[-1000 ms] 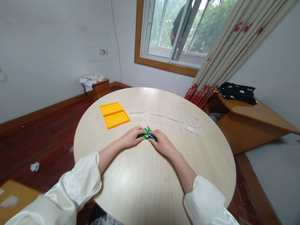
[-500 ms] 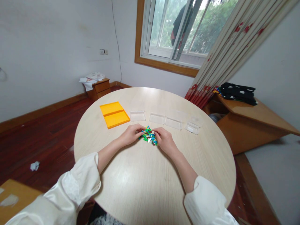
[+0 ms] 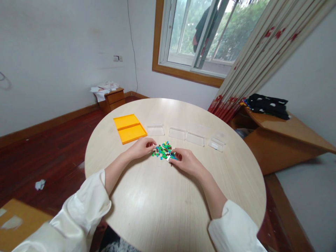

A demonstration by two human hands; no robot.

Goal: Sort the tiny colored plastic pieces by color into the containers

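A loose heap of small building bricks [image 3: 165,149], mostly green, blue, brown and white, lies on the round wooden table [image 3: 162,203]. At its left edge is my left hand [image 3: 143,147], fingers curled and thumb close to the fingertips; any tiny piece in that pinch is too small to make out. My right hand [image 3: 186,160] rests against the right side of the heap. Its thumb and fingers are apart, touching bricks and covering some of them. A white brick [image 3: 168,158] sits close to the right thumb.
Beyond the heap lies an opened yellow case [image 3: 131,133] at the left. Clear plastic boxes stand in a row: one left [image 3: 155,130], two in the middle [image 3: 177,133] [image 3: 195,139], and one right [image 3: 216,144]. A wooden cabinet [image 3: 283,140] adjoins the right wall.
My hands have moved a little apart, the left one leftward and the right one slightly down. The bricks are spread wider, with more of the heap showing.
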